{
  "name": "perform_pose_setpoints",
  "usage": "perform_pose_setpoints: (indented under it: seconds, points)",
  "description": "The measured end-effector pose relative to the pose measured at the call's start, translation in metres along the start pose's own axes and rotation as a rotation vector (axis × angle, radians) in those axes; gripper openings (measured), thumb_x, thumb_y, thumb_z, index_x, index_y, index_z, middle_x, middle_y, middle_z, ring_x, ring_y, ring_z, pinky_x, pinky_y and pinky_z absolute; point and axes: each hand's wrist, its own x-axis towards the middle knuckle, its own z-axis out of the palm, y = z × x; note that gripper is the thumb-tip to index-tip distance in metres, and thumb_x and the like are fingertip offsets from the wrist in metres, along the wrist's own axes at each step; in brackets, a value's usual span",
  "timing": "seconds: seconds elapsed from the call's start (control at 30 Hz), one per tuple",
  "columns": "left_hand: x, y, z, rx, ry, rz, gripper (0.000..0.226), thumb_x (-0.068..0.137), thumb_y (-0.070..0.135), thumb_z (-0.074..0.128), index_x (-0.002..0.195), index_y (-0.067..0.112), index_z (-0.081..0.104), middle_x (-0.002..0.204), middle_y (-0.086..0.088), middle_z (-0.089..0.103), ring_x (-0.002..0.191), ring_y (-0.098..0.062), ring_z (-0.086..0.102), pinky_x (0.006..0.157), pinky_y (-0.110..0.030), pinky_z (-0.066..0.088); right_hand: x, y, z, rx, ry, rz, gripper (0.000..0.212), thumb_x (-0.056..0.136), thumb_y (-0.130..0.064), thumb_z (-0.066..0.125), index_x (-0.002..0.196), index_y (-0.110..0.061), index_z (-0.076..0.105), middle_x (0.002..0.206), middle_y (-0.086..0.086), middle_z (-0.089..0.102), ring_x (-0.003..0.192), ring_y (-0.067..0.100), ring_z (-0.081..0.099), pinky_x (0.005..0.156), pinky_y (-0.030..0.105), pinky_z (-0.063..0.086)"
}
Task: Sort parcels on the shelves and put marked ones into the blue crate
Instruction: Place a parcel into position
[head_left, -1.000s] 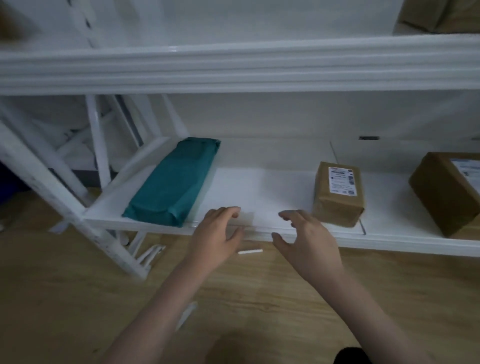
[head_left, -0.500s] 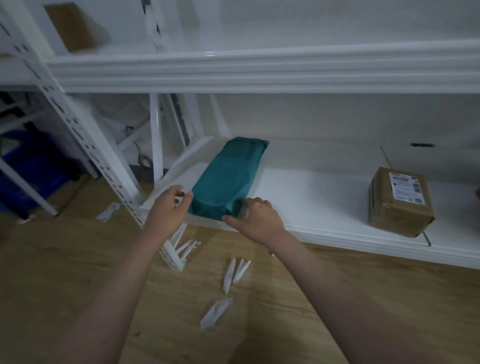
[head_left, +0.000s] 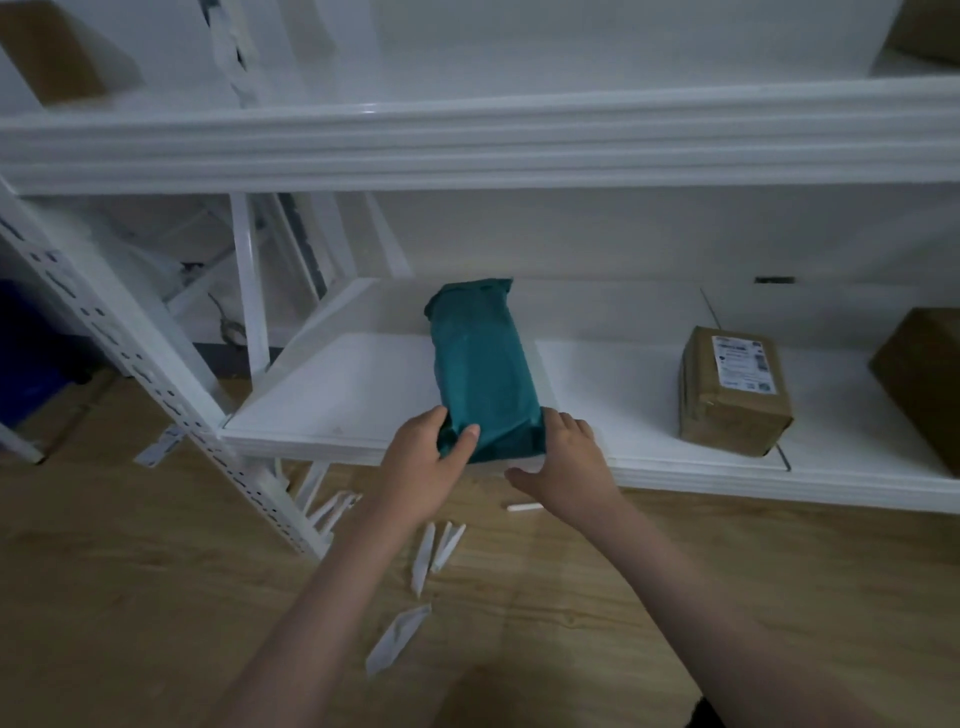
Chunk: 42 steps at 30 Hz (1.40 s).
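- The green parcel (head_left: 483, 369) lies on the lower shelf (head_left: 332, 410), its long axis running from the front edge back toward the wall, with the near end just over that front edge.
- The left hand (head_left: 428, 467) holds the near left corner of the parcel, thumb curled over the top and fingers round its side.
- The right hand (head_left: 566, 462) sits at the near right corner, fingers against the parcel's side and thumb spread low under the shelf's front edge; how firmly it grips is hard to tell, as the fingertips are hidden behind the wrap.
- Both hands are at the same short end, so the whole length of the parcel lies beyond the grip; a pull straight toward the person along that axis looks like the natural way out.
- The brown box (head_left: 732, 389) stands well apart toward the right of the shelf, clear of that path.
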Motion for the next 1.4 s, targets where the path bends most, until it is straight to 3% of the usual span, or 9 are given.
perform_pose_setpoints:
  seconds: [0.2,0.3,0.4,0.47,0.57,0.67,0.83,1.1,1.4]
  points:
    - [-0.001,0.057,0.058,-0.195,-0.019,-0.053,0.023,0.102,0.039,0.055,0.093,0.020,0.065,0.077,0.003,0.066,0.068,-0.008,0.060,0.054,-0.020,0.044,-0.026,0.036,-0.047,0.038,0.175,0.029,0.075,0.078,-0.024,0.077,0.142,-0.015,0.039,0.131,0.005,0.043,0.122,0.023,0.042,0.100,0.031,0.041]
    - [0.003,0.072,0.076,-0.396,-0.054,-0.142,0.023,0.101,0.032,0.057,0.089,0.015,0.066,0.074,0.004,0.067,0.067,-0.011,0.061,0.058,-0.025,0.044,-0.025,0.039,-0.073,-0.007,0.268,0.010,0.071,0.081,-0.022,0.073,0.143,-0.019,0.038,0.135,0.008,0.038,0.121,0.030,0.048,0.096,0.038,0.052]
    - [-0.002,0.073,0.087,-0.357,-0.080,-0.139,0.030,0.102,0.028,0.053,0.082,0.008,0.063,0.072,-0.006,0.066,0.065,-0.018,0.060,0.058,-0.030,0.039,-0.023,0.027,-0.084,-0.096,0.304,-0.055,0.063,0.083,-0.021,0.067,0.140,-0.025,0.041,0.136,0.007,0.034,0.123,0.031,0.047,0.091,0.039,0.055]
    - [-0.008,0.069,0.086,-0.339,-0.084,-0.131,0.025,0.101,0.023,0.055,0.083,0.011,0.068,0.073,-0.001,0.070,0.068,-0.008,0.063,0.059,-0.022,0.042,-0.022,0.015,-0.083,-0.164,0.289,-0.111,0.059,0.084,-0.021,0.065,0.138,-0.026,0.042,0.136,0.005,0.032,0.126,0.028,0.043,0.089,0.036,0.055]
    - [-0.012,0.059,0.067,-0.281,-0.014,-0.117,0.012,0.096,0.016,0.062,0.100,0.014,0.074,0.087,0.010,0.073,0.082,0.010,0.064,0.065,-0.003,0.041,-0.020,-0.001,-0.070,-0.178,0.261,-0.180,0.064,0.084,-0.025,0.068,0.142,-0.024,0.040,0.137,0.003,0.033,0.126,0.024,0.044,0.087,0.033,0.055]
    - [-0.015,0.044,0.043,-0.200,0.061,-0.145,0.029,0.099,0.019,0.060,0.127,0.014,0.065,0.111,0.003,0.071,0.099,-0.002,0.063,0.074,0.000,0.040,-0.022,-0.005,-0.050,-0.120,0.264,-0.187,0.079,0.080,-0.031,0.075,0.147,-0.021,0.033,0.135,0.003,0.040,0.118,0.024,0.052,0.085,0.035,0.055]
    - [-0.018,0.047,0.011,-0.022,0.152,0.035,0.038,0.105,0.034,0.046,0.142,0.027,0.050,0.129,0.013,0.057,0.125,-0.003,0.047,0.101,-0.021,0.041,-0.035,0.020,-0.023,-0.021,0.219,-0.071,0.086,0.076,-0.032,0.081,0.148,-0.019,0.034,0.131,0.001,0.046,0.117,0.020,0.051,0.094,0.036,0.051]
    - [0.005,0.074,0.036,0.416,0.068,0.248,0.044,0.102,0.042,0.043,0.137,0.021,0.059,0.132,0.003,0.059,0.123,-0.020,0.045,0.098,-0.040,0.048,-0.028,0.054,-0.020,-0.172,0.199,0.019,0.054,0.071,-0.034,0.079,0.119,-0.013,0.068,0.113,0.005,0.060,0.105,0.029,0.051,0.087,0.041,0.049]
    - [-0.010,0.033,0.026,0.094,0.078,0.102,0.041,0.106,0.029,0.041,0.141,0.018,0.057,0.131,0.005,0.060,0.125,-0.012,0.045,0.104,-0.028,0.041,-0.012,0.051,-0.028,-0.014,0.066,0.072,0.047,0.072,-0.040,0.069,0.116,-0.024,0.068,0.111,-0.002,0.061,0.109,0.026,0.048,0.086,0.029,0.032]
